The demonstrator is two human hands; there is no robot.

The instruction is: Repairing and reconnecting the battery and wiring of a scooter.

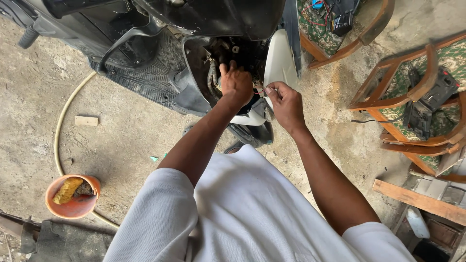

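A black scooter [145,53] with its front panels off stands before me on a concrete floor. My left hand [236,83] reaches into the open front cavity, its fingers closed around a wrapped wiring bundle [212,77]. My right hand [285,101] is beside it to the right, pinching thin red wires [258,90] between thumb and fingers at the edge of a white body panel [280,63]. What lies deeper inside the cavity is dark and hidden by my left hand.
An orange bucket [73,207] with a yellow sponge sits at lower left, on a pale hose [63,116] that curves across the floor. Wooden chairs [412,97] with green cushions hold black parts at right. A wood plank [417,201] lies lower right.
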